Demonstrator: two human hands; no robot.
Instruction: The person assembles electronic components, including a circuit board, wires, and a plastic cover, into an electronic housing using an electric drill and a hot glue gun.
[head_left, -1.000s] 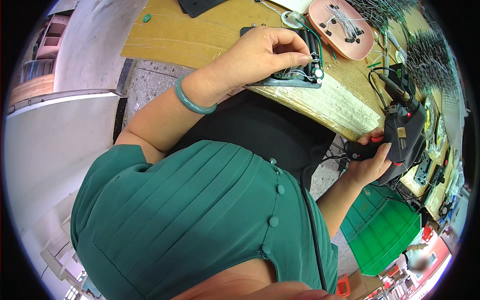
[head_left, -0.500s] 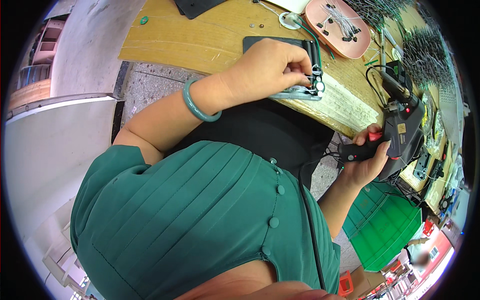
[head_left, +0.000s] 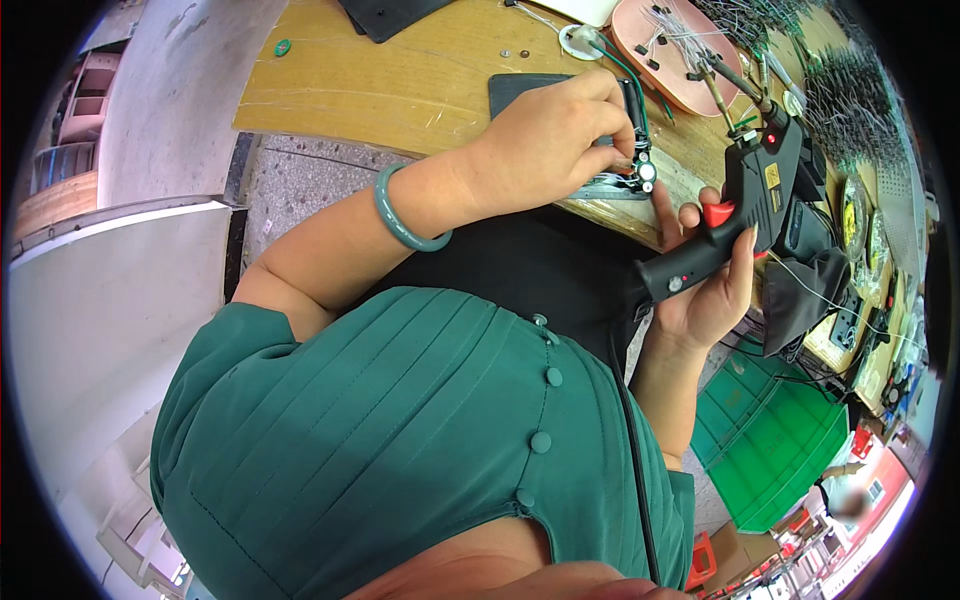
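In my right hand (head_left: pixel 706 300) is a black soldering gun (head_left: pixel 762 195) with a red trigger. My fingers wrap its handle, and its thin metal front end points away over the table near a pink tray. My left hand (head_left: pixel 550 140), with a green bangle at the wrist, bends over a dark flat electronic device (head_left: pixel 515 92). Its thumb and fingers are pinched together at the device's right end; what lies between the fingertips is hidden. Beside them, small round shiny parts (head_left: pixel 646 172) and thin wires show at that end.
The pink tray (head_left: pixel 625 25) holds white wires with black connectors. A white disc (head_left: pixel 580 42) with green wire lies next to it. Bundles of wires (head_left: pixel 850 105) crowd the far right. A green crate (head_left: pixel 770 440) stands below the table, and a person (head_left: pixel 845 500) is in the distance.
My right hand has brought the soldering gun up and left, off the right side of the table toward the device. My left hand stays pinched at the device, shifted slightly.
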